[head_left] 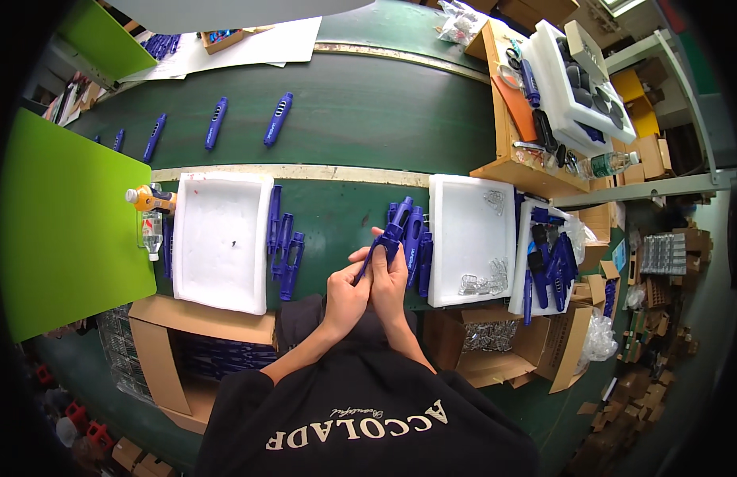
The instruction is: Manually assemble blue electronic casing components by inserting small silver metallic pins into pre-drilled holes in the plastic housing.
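A blue pen-shaped plastic housing (394,229) is gripped between my hands, slanting away to the upper right. My right hand (390,278) closes round it, with the thumb lying along its side. My left hand (349,296) is closed too and pressed against the right one near the housing's lower end; what its fingertips hold there is hidden. Just right of my hands, more blue housings (424,266) lie beside a white foam tray (434,238) with bent metal wire clips (485,284). Several similar blue pieces (290,266) lie left of my hands.
Another white foam tray (221,238) stands at left, near an orange-capped bottle (154,197). Blue housings (278,119) are spaced along the dark green belt (368,111) ahead. A box at lower left (158,338) holds blue parts; one at right (512,362) holds wire clips.
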